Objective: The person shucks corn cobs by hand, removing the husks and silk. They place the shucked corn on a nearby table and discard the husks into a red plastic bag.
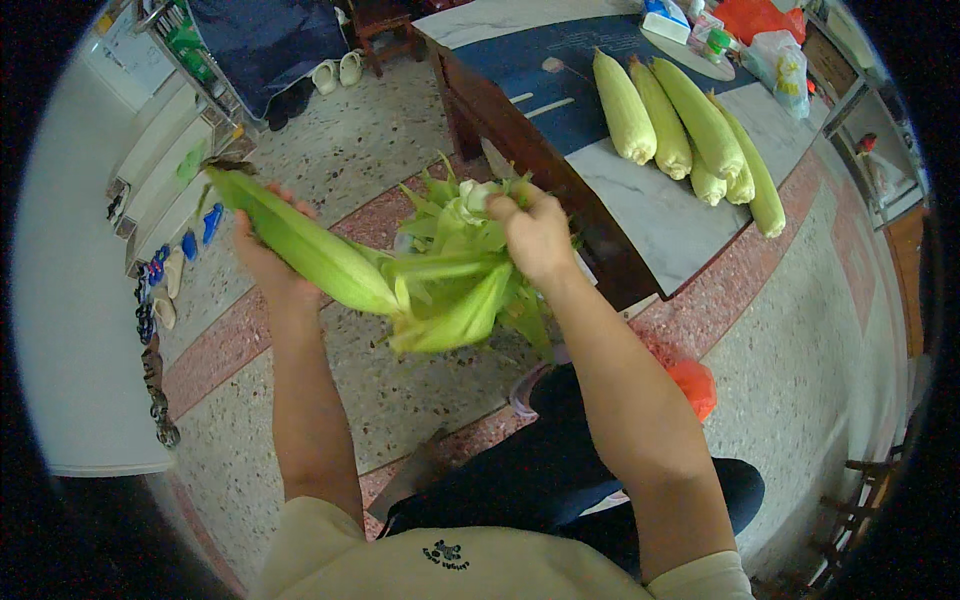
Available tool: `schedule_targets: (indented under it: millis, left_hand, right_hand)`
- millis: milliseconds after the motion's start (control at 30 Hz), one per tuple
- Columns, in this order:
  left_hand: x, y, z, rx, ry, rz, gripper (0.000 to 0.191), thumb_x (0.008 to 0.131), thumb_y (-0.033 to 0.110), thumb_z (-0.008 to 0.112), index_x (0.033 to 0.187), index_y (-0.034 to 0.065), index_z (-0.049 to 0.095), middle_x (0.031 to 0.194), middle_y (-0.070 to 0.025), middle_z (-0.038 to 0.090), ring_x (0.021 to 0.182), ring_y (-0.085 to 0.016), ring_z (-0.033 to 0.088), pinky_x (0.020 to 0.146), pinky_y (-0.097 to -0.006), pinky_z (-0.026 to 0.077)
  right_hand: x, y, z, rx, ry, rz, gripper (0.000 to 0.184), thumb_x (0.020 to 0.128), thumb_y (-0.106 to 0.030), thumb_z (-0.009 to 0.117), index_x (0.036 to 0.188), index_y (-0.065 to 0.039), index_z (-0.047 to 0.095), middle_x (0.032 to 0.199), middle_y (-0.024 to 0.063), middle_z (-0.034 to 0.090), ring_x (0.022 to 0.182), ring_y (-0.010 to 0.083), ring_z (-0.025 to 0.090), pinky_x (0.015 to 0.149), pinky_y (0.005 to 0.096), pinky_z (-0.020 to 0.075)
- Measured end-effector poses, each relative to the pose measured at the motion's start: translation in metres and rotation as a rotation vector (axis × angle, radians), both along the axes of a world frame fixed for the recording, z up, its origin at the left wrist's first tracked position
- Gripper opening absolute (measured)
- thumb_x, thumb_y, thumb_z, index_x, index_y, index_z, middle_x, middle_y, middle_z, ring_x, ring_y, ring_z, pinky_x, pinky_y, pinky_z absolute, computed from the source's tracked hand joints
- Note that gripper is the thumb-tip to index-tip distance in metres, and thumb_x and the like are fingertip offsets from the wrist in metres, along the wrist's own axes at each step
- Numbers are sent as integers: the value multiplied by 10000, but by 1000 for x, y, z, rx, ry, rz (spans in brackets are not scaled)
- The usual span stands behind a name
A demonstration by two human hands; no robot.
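My left hand is wrapped around an ear of corn in its green husk, dark silk at the far tip, tilted above the floor. A broad husk leaf is folded back from the ear's stalk end and stretches toward my right hand. The fingers of that hand are closed on the leaf's end, partly hidden. Behind it a heap of stripped corn husks rises beside the table; what holds the heap is mostly covered. Several pale green ears of corn lie side by side on the table.
The marble-patterned table with a dark wooden edge stands at the front right. Toward its back are a tissue box and plastic bags. A red bag is near my leg. Shoes line the left wall by steps.
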State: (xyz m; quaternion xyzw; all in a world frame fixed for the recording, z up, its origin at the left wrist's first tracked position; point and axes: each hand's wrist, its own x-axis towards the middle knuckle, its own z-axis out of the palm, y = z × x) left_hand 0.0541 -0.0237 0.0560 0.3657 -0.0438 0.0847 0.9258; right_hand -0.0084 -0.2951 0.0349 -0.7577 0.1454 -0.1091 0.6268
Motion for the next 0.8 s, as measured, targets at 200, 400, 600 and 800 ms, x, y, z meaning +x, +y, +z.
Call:
schedule_targets:
  millis: [200, 400, 600, 800]
  left_hand:
    - [-11, -45, -20, -84, -91, -172, 568, 882, 492, 505, 1204, 24, 515, 955, -97, 604, 769, -204, 573, 706, -332, 490]
    - [3, -55, -17, -303, -175, -398, 612, 848, 498, 549, 1214, 9, 511, 985, -106, 619, 792, -212, 597, 725, -340, 513]
    - [2, -60, -23, -269, -88, -289, 590, 860, 488, 534, 1192, 0, 519, 989, -103, 616, 822, -213, 610, 757, -340, 518]
    - [-2, -84, -6, 160, 145, 42, 332, 920, 338, 546, 1024, 23, 539, 946, -103, 598, 793, -210, 591, 746, -372, 507]
  right_hand:
    - [-21, 32, 8, -109, 331, 755, 1020, 622, -639, 745, 1308, 57, 454, 1297, 217, 527, 1238, 303, 479, 1050, 358, 356]
    - [-28, 36, 11, 214, 302, 955, 767, 580, -445, 813, 1131, 44, 599, 1052, 165, 649, 961, 272, 609, 891, 341, 456]
    - [-33, 55, 1, 258, 353, 895, 657, 635, -330, 808, 1103, 74, 584, 986, 160, 654, 918, 236, 613, 848, 337, 472]
    - [-21, 48, 7, -516, 273, 452, 508, 724, -241, 699, 1068, 86, 520, 912, 257, 653, 876, 359, 653, 798, 420, 509]
